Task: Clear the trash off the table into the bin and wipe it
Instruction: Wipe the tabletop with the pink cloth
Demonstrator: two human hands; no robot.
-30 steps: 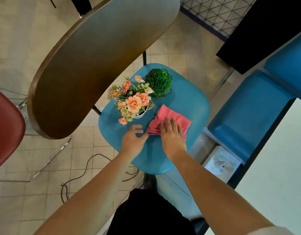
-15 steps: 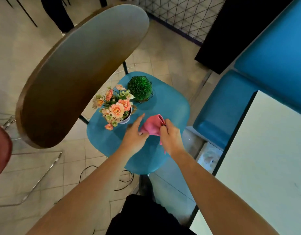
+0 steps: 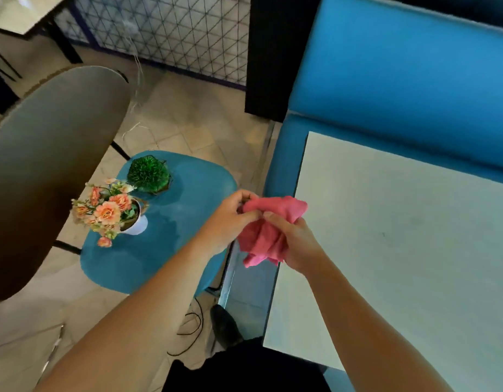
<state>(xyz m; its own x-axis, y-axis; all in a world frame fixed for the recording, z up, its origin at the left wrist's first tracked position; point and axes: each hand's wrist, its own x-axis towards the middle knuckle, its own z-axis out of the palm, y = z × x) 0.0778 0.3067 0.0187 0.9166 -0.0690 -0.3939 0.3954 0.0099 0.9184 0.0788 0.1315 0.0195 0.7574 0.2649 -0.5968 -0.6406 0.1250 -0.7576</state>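
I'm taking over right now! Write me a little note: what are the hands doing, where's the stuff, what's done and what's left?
Hands: left hand and right hand both grip the bunched pink cloth, held in the air by the white table.
Things: flower pot and green plant stand on the blue chair seat.
Done: no trash shows on the table; no bin in view.
Left, probably: wipe the table.

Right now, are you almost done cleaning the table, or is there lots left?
Looks done: no trash shows on the part of the white table in view. In hand: the left hand and right hand both grip the bunched pink cloth, held beside the table's edge. Left: the wiping, I think; faint marks show on the tabletop. The flower pot and green plant sit on the blue chair seat.
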